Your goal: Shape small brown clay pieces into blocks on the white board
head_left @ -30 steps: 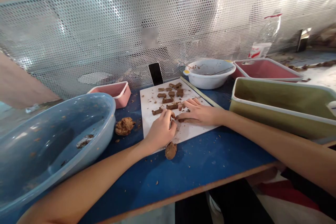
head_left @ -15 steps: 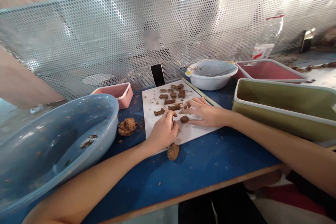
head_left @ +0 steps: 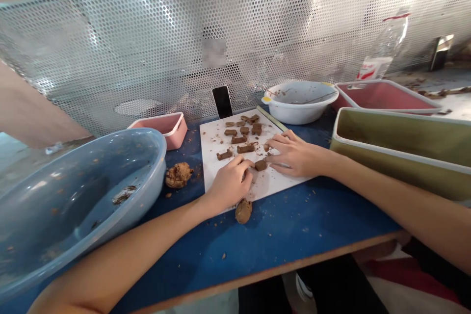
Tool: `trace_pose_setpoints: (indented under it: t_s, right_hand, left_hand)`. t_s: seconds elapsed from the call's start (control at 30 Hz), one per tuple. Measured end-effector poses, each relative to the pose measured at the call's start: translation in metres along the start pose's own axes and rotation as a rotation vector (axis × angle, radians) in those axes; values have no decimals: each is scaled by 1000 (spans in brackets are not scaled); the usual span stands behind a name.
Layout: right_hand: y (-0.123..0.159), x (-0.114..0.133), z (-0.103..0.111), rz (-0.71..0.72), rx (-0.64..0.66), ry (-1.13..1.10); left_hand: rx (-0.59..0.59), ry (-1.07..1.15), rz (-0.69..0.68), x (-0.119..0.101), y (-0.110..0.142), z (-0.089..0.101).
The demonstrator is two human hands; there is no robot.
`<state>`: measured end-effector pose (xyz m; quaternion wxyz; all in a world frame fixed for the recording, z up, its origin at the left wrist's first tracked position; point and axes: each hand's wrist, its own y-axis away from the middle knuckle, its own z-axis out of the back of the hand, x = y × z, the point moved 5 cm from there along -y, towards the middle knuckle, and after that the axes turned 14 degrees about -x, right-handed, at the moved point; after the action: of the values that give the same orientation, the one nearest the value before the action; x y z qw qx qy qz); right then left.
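A small brown clay block (head_left: pixel 261 165) lies on the white board (head_left: pixel 272 189) between my two hands. My left hand (head_left: pixel 231 182) rests at its left, fingers loosely curled and apart, the index fingertip at the block's edge. From the right, my right hand (head_left: pixel 296 156) lies with spread fingers, its fingertips close against the block's other side. Whether they press on it I cannot tell. Behind the hands are several shaped clay pieces, among them a bone-like bar (head_left: pixel 246 148) and a shorter one (head_left: pixel 224 155). A rounded clay lump (head_left: pixel 243 211) sits at the board's front edge.
A large blue basin (head_left: pixel 147 140) and a rough clay lump (head_left: pixel 178 175) are at left, with a pink bin (head_left: pixel 176 132) behind. A phone (head_left: pixel 222 101) leans on the perforated screen (head_left: pixel 165 59). At right stand a white basin (head_left: pixel 300 113), a red bin (head_left: pixel 390 95) and a green bin (head_left: pixel 368 154).
The clay block, mostly covered by my fingers at first, now shows between my hands. My right hand has drawn slightly back to the right. My left index finger has reached toward the block.
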<state>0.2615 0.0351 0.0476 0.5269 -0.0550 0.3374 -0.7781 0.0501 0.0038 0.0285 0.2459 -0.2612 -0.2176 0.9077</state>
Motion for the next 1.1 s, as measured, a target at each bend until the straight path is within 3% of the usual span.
trace_pose_setpoints:
  t_s: [0.23,0.57,0.9,1.1]
  right_hand:
    - [0,8,-1,78,-15,64]
    - [-1,4,3,44,-33,38]
    - [-3,16,5,121,-72,81]
    - [-2,11,7,85,-54,57]
  left_hand:
    - [8,-8,-17,1,0,0]
    - [-31,13,9,0,0,2]
    - [39,-34,-27,0,0,-2]
    - [-16,11,-22,-1,0,0]
